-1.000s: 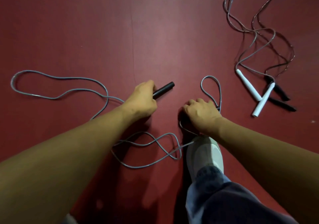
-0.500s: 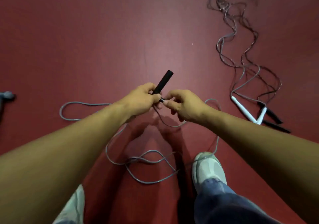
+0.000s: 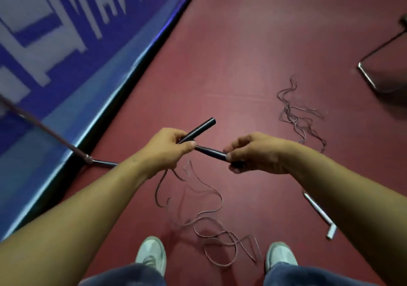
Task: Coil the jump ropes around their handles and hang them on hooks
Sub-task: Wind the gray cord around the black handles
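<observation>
Left hand [image 3: 169,148] grips black handle [image 3: 201,128], tip toward 1 o'clock; right hand [image 3: 255,153] pinches second handle [image 3: 211,152]. Slack cord [image 3: 217,199] at 6 o'clock may knot or catch right shoe [image 3: 279,253] during coiling.

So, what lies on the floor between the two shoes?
Head view: loose loops of the grey rope lie on the red floor between the left shoe and the right shoe, nearer the right.

Large white characters on the blue barrier [image 3: 92,80] toward ten o'clock, cropped by the edge and blurred: not legible. No other lettering, brand or number readable.
</observation>
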Tool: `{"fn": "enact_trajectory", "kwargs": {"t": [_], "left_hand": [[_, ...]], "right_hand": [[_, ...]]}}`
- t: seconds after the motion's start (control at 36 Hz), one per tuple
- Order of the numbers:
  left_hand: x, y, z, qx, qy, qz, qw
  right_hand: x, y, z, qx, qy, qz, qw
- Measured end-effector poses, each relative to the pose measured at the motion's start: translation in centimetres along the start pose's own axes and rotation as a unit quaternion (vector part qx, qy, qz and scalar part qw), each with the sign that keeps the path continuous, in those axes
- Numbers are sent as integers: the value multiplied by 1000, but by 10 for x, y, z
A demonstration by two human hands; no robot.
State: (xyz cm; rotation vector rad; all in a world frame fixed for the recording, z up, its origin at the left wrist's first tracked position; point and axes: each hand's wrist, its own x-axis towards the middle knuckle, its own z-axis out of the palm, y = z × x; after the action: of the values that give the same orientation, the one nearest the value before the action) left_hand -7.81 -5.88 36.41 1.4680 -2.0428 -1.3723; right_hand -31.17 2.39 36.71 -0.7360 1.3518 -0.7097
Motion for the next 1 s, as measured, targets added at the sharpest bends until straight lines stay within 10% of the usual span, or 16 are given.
{"fn": "enact_trajectory", "kwargs": {"t": [0.19, 1.0], "left_hand": [[-65, 9, 3, -126, 80, -37, 988], [-103, 85, 40, -367, -143, 20, 919]], "right_hand": [[-41, -10, 55, 323, 138, -126, 928], [-79, -36, 81, 289, 151, -206, 923]]}}
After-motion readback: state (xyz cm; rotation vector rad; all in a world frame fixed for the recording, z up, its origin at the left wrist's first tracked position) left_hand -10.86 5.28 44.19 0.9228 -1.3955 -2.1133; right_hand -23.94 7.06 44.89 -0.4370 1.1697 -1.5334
